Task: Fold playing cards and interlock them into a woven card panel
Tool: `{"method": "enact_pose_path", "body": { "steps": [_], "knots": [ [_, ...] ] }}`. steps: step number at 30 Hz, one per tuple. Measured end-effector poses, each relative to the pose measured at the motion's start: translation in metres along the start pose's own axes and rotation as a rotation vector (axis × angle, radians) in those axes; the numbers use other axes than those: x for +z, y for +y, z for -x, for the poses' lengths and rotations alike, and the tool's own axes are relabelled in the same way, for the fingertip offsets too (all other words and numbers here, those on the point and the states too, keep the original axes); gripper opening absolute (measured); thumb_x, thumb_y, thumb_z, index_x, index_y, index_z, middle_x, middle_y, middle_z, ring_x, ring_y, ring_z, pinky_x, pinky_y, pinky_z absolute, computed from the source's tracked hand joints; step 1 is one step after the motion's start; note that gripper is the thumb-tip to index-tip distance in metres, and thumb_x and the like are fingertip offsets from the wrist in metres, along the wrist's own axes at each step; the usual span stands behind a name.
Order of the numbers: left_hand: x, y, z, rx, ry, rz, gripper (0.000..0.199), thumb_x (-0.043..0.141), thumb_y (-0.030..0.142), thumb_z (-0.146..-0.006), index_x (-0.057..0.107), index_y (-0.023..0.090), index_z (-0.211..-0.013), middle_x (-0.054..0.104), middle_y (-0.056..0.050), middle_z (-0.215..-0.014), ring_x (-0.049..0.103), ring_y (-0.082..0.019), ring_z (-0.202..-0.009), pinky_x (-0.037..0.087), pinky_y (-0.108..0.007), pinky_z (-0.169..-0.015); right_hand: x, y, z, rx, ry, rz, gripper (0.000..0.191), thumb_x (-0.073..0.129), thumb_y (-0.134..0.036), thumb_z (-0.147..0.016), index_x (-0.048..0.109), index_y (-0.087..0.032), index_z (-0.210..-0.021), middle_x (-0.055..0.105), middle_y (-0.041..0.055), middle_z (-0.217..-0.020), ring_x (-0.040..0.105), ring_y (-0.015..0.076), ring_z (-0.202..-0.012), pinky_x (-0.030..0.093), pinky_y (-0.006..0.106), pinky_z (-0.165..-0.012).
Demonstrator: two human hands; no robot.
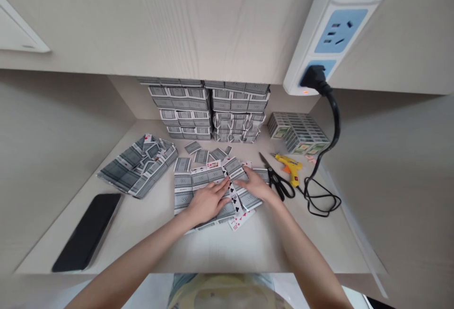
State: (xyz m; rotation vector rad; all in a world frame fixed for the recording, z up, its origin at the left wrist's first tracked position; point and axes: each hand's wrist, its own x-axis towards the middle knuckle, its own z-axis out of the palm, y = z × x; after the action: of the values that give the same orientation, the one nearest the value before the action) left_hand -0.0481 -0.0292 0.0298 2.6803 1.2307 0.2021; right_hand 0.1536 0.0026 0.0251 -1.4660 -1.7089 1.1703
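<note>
Grey-backed playing cards, joined edge to edge into a flat card panel [182, 196], lie on the desk under both hands. My left hand [206, 203] rests flat on this panel, fingers stretched toward its middle. On the panel's right part, my right hand [257, 185] lies with its fingers apart, touching a tilted section of cards [234, 169]. Between the hands runs a face-up strip of club cards [236, 203], a nine among them. Red-suited cards [241, 220] stick out below the panel's lower edge. Several loose card pieces [201, 157] are scattered behind it.
A tray folded from cards [135, 188] and a black phone [87, 231] are on the left. Card-covered blocks [239, 122] stand stacked at the back, boxed decks [301, 134] beside them. Black-handled scissors [280, 184] and a yellow glue gun [291, 167] with its cord lie right.
</note>
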Motion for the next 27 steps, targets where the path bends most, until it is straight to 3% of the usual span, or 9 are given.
{"method": "enact_pose_path", "body": {
  "steps": [4, 9, 15, 21, 27],
  "knots": [
    [0.001, 0.002, -0.004, -0.067, -0.004, 0.075, 0.048, 0.037, 0.047, -0.085, 0.041, 0.027, -0.129, 0.040, -0.001, -0.136, 0.052, -0.021, -0.109, 0.043, -0.035, -0.088, 0.001, 0.000, 0.006, 0.008, -0.020, -0.013, 0.044, 0.064, -0.026, -0.067, 0.053, -0.018, -0.109, 0.063, 0.0066, -0.105, 0.057, 0.0212, -0.097, 0.041, 0.035, -0.087],
    [0.002, 0.009, -0.010, -0.161, 0.008, 0.082, 0.049, 0.044, 0.045, -0.082, 0.044, 0.024, -0.126, 0.049, -0.004, -0.129, 0.054, -0.022, -0.107, 0.046, -0.033, -0.084, 0.003, 0.001, 0.007, 0.016, -0.004, -0.015, 0.040, 0.063, -0.027, -0.068, 0.054, -0.017, -0.106, 0.062, 0.0068, -0.107, 0.057, 0.0207, -0.097, 0.041, 0.035, -0.088],
    [0.005, 0.016, -0.011, -0.188, 0.070, 0.086, 0.048, 0.045, 0.041, -0.081, 0.046, 0.018, -0.123, 0.049, -0.007, -0.128, 0.056, -0.022, -0.105, 0.046, -0.032, -0.085, 0.004, 0.002, 0.008, 0.003, 0.018, -0.002, 0.039, 0.061, -0.026, -0.069, 0.054, -0.017, -0.106, 0.061, 0.0066, -0.108, 0.056, 0.0209, -0.099, 0.039, 0.036, -0.090],
    [0.005, 0.019, -0.012, -0.220, 0.096, 0.123, 0.047, 0.048, 0.039, -0.079, 0.046, 0.021, -0.123, 0.049, -0.006, -0.129, 0.058, -0.022, -0.101, 0.046, -0.032, -0.083, 0.004, 0.002, 0.010, 0.016, 0.020, 0.027, 0.035, 0.059, -0.025, -0.070, 0.055, -0.017, -0.104, 0.062, 0.0067, -0.105, 0.056, 0.0210, -0.097, 0.040, 0.036, -0.089],
    [0.003, 0.019, -0.011, -0.285, 0.053, 0.083, 0.054, 0.049, 0.044, -0.078, 0.041, 0.020, -0.126, 0.065, -0.007, -0.104, 0.062, -0.023, -0.087, 0.047, -0.032, -0.073, 0.004, 0.004, 0.010, -0.007, -0.008, 0.006, 0.035, 0.059, -0.024, -0.070, 0.055, -0.018, -0.105, 0.062, 0.0058, -0.106, 0.055, 0.0206, -0.100, 0.039, 0.036, -0.090]
  ]
}}
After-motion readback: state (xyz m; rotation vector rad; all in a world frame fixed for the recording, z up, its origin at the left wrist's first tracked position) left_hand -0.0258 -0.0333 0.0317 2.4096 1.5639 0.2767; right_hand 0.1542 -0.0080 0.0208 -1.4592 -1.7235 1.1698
